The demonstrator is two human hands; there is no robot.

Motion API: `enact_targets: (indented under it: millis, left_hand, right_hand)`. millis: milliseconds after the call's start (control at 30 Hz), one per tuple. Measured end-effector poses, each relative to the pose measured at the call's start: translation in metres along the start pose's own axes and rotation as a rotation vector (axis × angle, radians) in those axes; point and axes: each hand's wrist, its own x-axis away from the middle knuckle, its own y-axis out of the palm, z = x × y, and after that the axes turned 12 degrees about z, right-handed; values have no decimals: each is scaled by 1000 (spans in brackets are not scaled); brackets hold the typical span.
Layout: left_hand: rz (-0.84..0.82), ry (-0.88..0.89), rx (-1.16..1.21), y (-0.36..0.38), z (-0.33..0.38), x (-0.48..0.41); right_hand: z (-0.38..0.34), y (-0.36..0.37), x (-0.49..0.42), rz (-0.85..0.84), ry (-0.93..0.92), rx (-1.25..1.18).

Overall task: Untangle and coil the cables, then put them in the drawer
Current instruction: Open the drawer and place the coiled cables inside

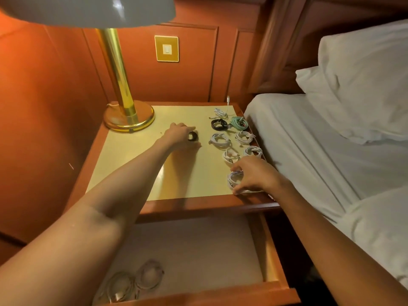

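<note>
Bordering edges: the nightstand top [132, 164] meets a wall panel [187, 80] at the back. The brass lamp base [129, 117] fills its back left corner, and the bed [320, 151] lies just beside its right edge.
Open room: free surface runs from the lamp base to the front lip, left of the coils.
Left hand [178, 134]: fingers curl round a small black coil [193, 136] at mid-top.
Right hand [254, 175]: narrowly closed, thumb and fingers pinching a white coil [235, 178] at the front right corner.
Other cables: seven more coils [243, 137], white, black and green, sit in two columns along the right edge.
Drawer [271, 250]: pulled open below the top, with two white coils [149, 274] at its front left.
</note>
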Motion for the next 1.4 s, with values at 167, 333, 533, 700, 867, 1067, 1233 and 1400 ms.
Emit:
enact_targets:
  millis: [167, 333, 533, 700, 867, 1067, 1233, 1400]
  left_hand:
    - [42, 10, 54, -11, 0, 14]
    - [61, 143, 168, -50, 4, 111]
    - [-81, 347, 241, -61, 29, 270]
    - [-300, 363, 130, 6, 34, 311]
    - [-375, 238, 112, 55, 31, 312]
    - [-436, 187, 151, 67, 21, 303]
    - [-589, 142, 259, 44, 21, 295]
    - [-561, 187, 416, -23, 44, 255]
  right_hand:
    - [-8, -4, 15, 60, -2, -37]
    - [-43, -11, 65, 124, -101, -141]
    - [-74, 41, 129, -58, -165, -101]
    - [-82, 98, 136, -234, -134, 32]
    - [-90, 128, 134, -298, -103, -25]
    - [-89, 133, 130, -318, -80, -88]
    - [-73, 102, 136, -319, -55, -254]
    - [-18, 19, 118, 75, 60, -487]
